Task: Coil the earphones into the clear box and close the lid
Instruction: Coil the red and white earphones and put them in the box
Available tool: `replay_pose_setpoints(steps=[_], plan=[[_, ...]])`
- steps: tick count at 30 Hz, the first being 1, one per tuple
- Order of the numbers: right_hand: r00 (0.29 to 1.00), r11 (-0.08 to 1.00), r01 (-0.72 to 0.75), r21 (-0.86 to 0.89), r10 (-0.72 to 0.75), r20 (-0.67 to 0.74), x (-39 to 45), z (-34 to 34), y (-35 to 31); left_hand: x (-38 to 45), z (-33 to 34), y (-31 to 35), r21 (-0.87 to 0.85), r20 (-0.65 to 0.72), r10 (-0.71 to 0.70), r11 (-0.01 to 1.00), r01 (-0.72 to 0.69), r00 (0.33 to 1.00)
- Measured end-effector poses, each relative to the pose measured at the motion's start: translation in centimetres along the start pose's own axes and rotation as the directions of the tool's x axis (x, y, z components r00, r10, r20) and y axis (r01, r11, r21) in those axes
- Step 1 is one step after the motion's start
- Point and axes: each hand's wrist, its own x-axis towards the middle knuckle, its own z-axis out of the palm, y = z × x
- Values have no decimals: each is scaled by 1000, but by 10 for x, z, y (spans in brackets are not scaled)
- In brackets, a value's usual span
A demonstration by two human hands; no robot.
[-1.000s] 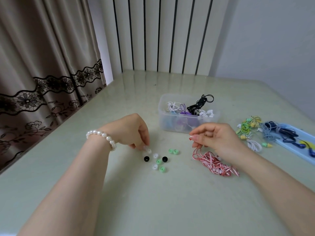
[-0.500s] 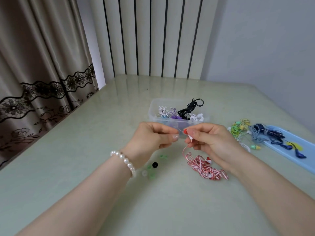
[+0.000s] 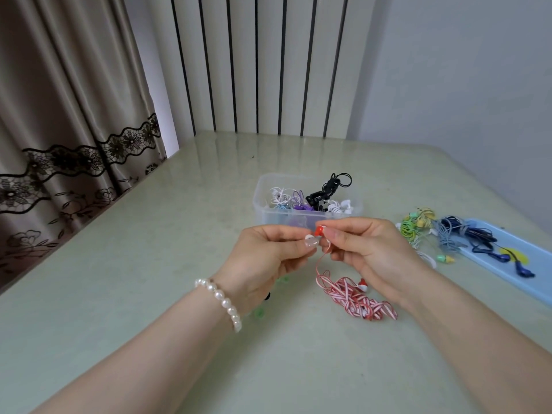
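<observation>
So the red-and-white striped earphones are mostly a loose tangle lying on the table, a bit right of the middle, long axis running from near-left toward the right edge. One strand climbs straight up out of the pile to a red earbud, which points up and to the left. Right hand pinches that bud and cord, left hand pinches a small whitish ear tip right against it, so both hands are pressed together above the table, just in front of the clear box. Box sits past the hands toward the far edge, lid off, already holding white, purple and black coils, long side across the table. Over by the right edge there's a blue lid with dark blue earphones on it and green-yellow ones just beside. Plenty of bare surface on the left side and along the near edge. Pearl bracelet on the left wrist.
</observation>
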Motion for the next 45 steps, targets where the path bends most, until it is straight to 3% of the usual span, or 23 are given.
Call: replay_pose_setpoints(steps=[15,31,45], plan=[[991,990,136,-35,-136,12,-1,1,-1,2,0,4,-351,47,-165,920,171,985],[974,949,203,-240,-221,-49,-2,5,-1,2,1,-1,-303,53,-184,934,192,981],[967,946,176,-271,-217,-130,3,4,10,4,-1,-5,-296,107,-198,929,221,974]])
